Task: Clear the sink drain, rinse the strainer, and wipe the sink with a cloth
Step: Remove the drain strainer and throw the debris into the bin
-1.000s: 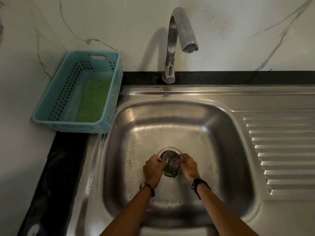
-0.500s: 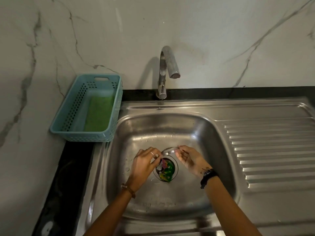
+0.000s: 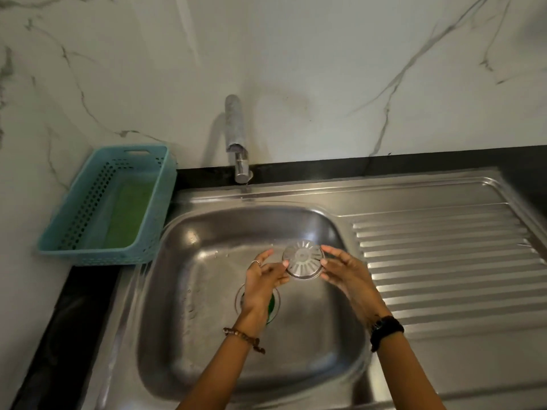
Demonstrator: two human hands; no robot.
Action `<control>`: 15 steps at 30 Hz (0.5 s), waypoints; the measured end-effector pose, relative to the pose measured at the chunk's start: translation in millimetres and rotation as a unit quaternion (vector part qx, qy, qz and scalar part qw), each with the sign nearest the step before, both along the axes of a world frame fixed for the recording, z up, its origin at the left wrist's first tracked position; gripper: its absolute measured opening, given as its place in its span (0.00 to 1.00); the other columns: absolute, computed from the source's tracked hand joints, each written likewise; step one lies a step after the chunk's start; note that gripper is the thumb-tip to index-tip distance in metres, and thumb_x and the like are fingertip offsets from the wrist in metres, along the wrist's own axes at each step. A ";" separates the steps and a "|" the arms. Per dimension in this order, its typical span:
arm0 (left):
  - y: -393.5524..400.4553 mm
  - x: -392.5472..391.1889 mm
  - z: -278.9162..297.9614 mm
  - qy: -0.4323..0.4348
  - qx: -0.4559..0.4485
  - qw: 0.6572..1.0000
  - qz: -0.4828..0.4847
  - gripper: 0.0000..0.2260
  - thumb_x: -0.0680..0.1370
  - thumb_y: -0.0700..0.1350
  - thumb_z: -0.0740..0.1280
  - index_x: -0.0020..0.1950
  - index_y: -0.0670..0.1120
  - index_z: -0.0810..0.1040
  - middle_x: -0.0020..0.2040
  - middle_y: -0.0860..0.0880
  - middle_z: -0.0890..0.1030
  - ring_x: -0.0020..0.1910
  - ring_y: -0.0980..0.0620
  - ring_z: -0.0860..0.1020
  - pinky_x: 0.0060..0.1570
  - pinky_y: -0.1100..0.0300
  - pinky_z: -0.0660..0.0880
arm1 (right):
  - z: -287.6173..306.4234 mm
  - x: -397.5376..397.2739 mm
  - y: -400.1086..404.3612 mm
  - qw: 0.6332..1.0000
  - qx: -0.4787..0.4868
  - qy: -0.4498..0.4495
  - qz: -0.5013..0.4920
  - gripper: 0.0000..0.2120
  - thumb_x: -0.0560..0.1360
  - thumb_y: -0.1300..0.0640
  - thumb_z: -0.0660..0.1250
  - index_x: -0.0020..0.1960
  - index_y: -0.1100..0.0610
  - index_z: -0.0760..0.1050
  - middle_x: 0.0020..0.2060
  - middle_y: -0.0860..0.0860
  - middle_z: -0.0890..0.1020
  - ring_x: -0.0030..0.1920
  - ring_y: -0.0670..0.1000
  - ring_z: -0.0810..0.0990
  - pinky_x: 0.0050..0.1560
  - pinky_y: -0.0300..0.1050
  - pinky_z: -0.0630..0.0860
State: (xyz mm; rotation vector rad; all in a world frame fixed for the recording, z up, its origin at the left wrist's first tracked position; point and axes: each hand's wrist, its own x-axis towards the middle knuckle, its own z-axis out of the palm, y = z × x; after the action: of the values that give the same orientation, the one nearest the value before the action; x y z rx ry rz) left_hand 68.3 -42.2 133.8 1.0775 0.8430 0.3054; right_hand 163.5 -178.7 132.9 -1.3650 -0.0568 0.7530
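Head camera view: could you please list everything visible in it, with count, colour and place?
strainer: one, silver, held above the basin
sink: one, steel, centre, drainboard on its right
drain: one, open, green debris inside, basin floor
faucet: one, chrome, behind the basin
basket: one, teal, left of sink
cloth: one, green, inside basket
bracelet: one, brown beads, left wrist
watch: one, black, right wrist
left hand: holds strainer's left edge
right hand: holds strainer's right edge
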 end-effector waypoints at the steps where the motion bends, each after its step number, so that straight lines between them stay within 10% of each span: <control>1: -8.2 12.7 1.0 0.000 -0.005 1.000 -0.007 0.14 0.74 0.34 0.67 0.57 0.43 0.73 0.41 0.41 0.80 0.37 0.51 0.78 0.33 0.69 0.78 | 1.8 9.3 -9.3 0.999 -0.018 -0.027 -0.018 0.12 0.73 0.65 0.66 0.57 0.58 0.77 0.48 0.54 0.84 0.48 0.49 0.83 0.45 0.35 0.80; 15: -95.4 157.9 -17.6 0.096 0.173 0.980 0.006 0.06 0.72 0.36 0.71 0.48 0.38 0.82 0.45 0.40 0.84 0.41 0.49 0.81 0.45 0.62 0.79 | -7.1 135.1 -71.7 0.952 -0.230 -0.189 -0.073 0.11 0.74 0.65 0.66 0.56 0.63 0.79 0.50 0.58 0.84 0.49 0.55 0.82 0.56 0.50 0.78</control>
State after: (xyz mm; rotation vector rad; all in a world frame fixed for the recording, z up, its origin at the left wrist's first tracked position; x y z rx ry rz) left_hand 226.2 -137.6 116.2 1.4446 0.9908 0.3717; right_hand 298.6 -250.4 125.8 -1.9268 -0.0854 0.3797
